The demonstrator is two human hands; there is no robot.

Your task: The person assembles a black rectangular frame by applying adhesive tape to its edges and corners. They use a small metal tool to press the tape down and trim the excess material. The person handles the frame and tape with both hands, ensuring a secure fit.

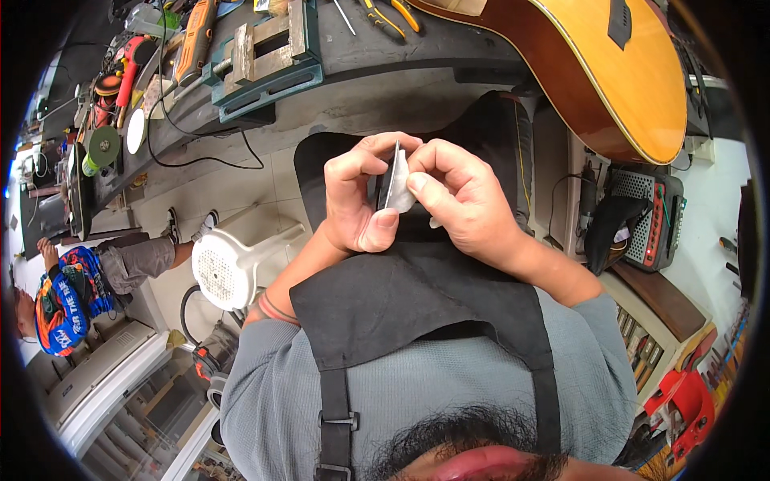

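My left hand point(357, 196) holds a thin, flat, dark piece point(385, 188) on edge between thumb and fingers, above my lap and the black apron point(417, 301). A crumpled greyish-white sheet point(400, 191), cloth or paper, lies against its right face. With thumb and forefinger, my right hand point(461, 196) pinches this sheet, and a bit of it shows below the fingers. Because the piece is seen nearly edge-on, its kind cannot be made out.
The dark workbench point(353, 52) ahead bears a green bench vise point(265, 60), an orange rotary tool point(195, 40), pliers point(385, 16) and an acoustic guitar point(609, 80). A white stool point(220, 268) stands left. Farther left is another person point(72, 293). An amplifier-like box point(654, 220) stands right.
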